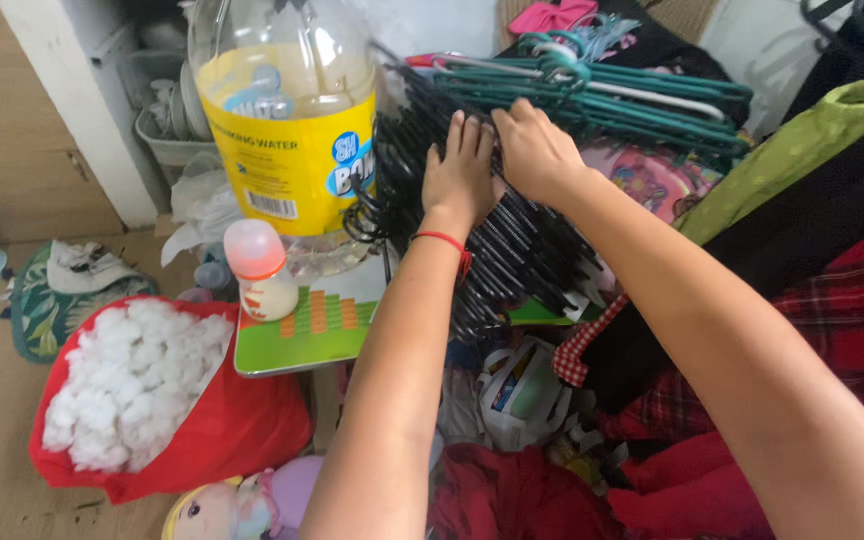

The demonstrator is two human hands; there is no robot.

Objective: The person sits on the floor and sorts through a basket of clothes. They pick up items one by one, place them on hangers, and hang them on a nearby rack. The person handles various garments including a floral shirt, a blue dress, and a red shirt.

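Red fabric of a bag (237, 430) filled with white stuffing (132, 380) is seen at far left, beside a large water bottle (287, 110). Black hangers (512, 240), stacked at centre, are pressed by the left hand (460, 172) with flat fingers, while the right hand (535, 150) is curled over them. Teal hangers (632, 100) are piled behind.

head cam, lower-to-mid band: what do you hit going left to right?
Red bag of white stuffing → baby bottle with pink cap → green board → left hand on the black hangers → right hand → red plaid cloth.
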